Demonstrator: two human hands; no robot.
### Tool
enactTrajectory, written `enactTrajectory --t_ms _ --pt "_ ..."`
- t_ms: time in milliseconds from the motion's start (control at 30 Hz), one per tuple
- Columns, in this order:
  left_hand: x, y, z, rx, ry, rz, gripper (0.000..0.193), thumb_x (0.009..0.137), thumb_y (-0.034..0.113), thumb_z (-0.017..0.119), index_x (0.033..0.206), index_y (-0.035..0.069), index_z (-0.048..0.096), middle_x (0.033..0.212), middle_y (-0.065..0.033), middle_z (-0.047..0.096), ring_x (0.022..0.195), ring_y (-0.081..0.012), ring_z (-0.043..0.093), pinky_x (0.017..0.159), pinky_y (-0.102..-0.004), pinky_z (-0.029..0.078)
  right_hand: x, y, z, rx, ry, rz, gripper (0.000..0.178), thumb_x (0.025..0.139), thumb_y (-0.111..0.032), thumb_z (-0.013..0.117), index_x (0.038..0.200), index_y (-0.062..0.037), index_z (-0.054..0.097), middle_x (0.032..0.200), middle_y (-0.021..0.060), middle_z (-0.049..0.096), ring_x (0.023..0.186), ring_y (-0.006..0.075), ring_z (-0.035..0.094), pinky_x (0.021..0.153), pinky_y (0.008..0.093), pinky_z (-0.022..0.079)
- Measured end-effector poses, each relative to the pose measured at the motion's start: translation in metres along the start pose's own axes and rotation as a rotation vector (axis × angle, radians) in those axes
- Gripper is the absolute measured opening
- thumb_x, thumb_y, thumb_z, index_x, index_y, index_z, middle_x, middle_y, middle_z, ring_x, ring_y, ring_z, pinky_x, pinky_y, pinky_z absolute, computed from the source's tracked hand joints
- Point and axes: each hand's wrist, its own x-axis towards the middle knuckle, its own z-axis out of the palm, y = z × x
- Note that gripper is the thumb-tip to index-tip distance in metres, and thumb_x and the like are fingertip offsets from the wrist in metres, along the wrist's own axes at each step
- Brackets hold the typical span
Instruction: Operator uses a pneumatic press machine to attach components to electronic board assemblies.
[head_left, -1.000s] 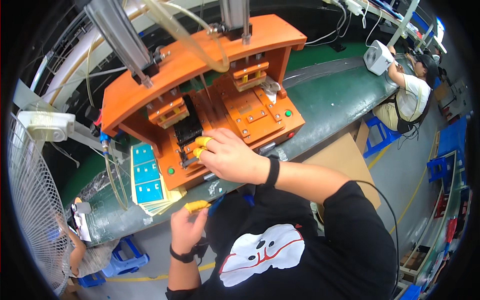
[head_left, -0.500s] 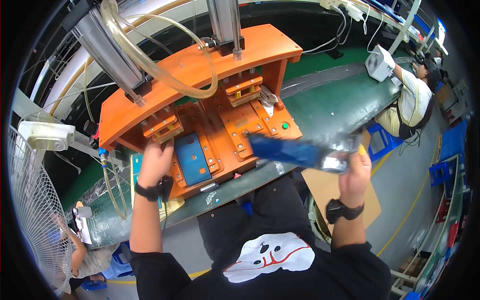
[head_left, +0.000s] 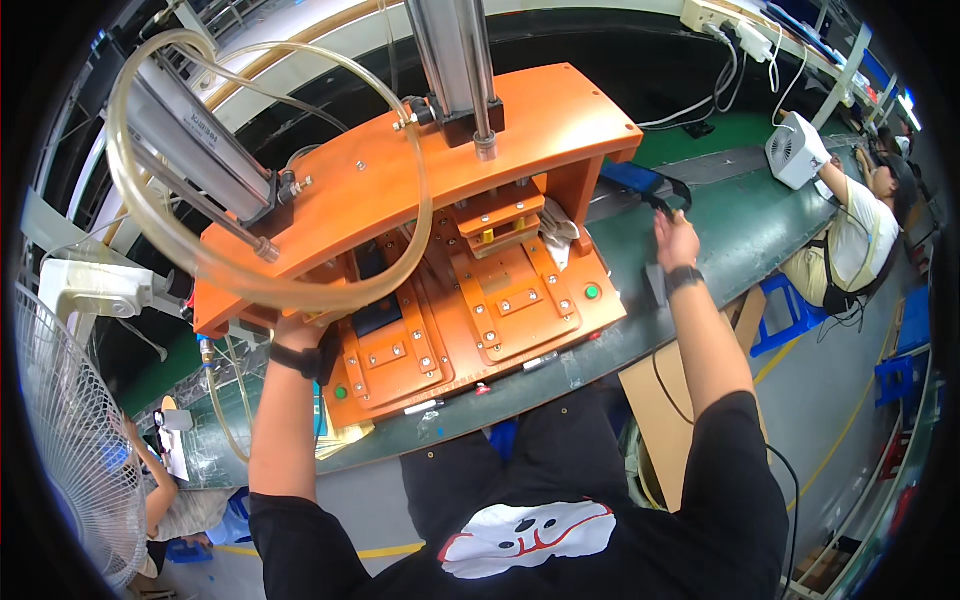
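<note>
My right hand (head_left: 677,240) is stretched out past the right side of the orange press (head_left: 500,110). Its fingers are closed at the edge of a dark blue flat piece (head_left: 632,178) with a black, frame-like end, held over the green bench. My left hand (head_left: 300,328) reaches under the press's left side; the press and the clear hose hide its fingers. Beside it, a dark blue panel (head_left: 378,316) lies in the left fixture (head_left: 395,352), partly covered by the hose. The right fixture (head_left: 520,300) has a bare orange plate under its raised pressing block (head_left: 497,220).
A clear hose (head_left: 425,190) loops in front of the press. Green buttons (head_left: 592,292) sit at its front corners. A wire fan guard (head_left: 75,430) stands at the left. A white cloth (head_left: 558,240) lies by the right post. Farther right, a co-worker (head_left: 860,230) sits near a small white fan (head_left: 797,150).
My right hand has moved forward, carrying the blue piece to beyond the press's right side. My left hand is deeper under the press, and the panel there sits farther back. The view has shifted slightly.
</note>
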Motion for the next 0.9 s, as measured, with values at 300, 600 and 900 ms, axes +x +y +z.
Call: enactTrajectory --t_ms 300,600,900 --pt "0.006 0.027 -0.036 -0.108 -0.048 -0.170 0.046 0.093 0.024 0.059 0.137 0.012 0.054 0.131 -0.0175 0.059 0.123 -0.0379 0.056 0.103 -0.0509 0.045 -0.003 0.028 0.111 -0.935 -0.211 0.117 0.035 0.098 -0.028 0.063 0.123 -0.0039 0.059 0.100 0.0110 0.069 0.066 0.0196 0.071 0.053 0.0289 0.056" --pt "0.026 0.014 -0.026 0.009 0.056 0.063 0.037 0.102 0.031 0.052 0.132 0.011 0.059 0.119 -0.0110 0.066 0.110 -0.0294 0.066 0.097 -0.0418 0.053 -0.103 0.010 -0.002 -1.171 -0.540 -0.315 0.020 0.096 -0.019 0.066 0.099 0.0015 0.066 0.085 0.0052 0.069 0.078 0.0110 0.063 0.071 0.0288 0.051" --pt "-0.030 0.108 -0.138 -0.682 0.002 -0.184 0.038 0.089 0.018 0.069 0.120 -0.004 0.061 0.122 -0.0264 0.060 0.115 -0.0460 0.055 0.100 -0.0455 0.045 -0.158 0.024 -0.064 -1.255 -0.401 -0.675 0.024 0.087 -0.017 0.073 0.104 -0.0008 0.067 0.101 0.0159 0.063 0.097 0.0295 0.063 0.084 0.0394 0.051"
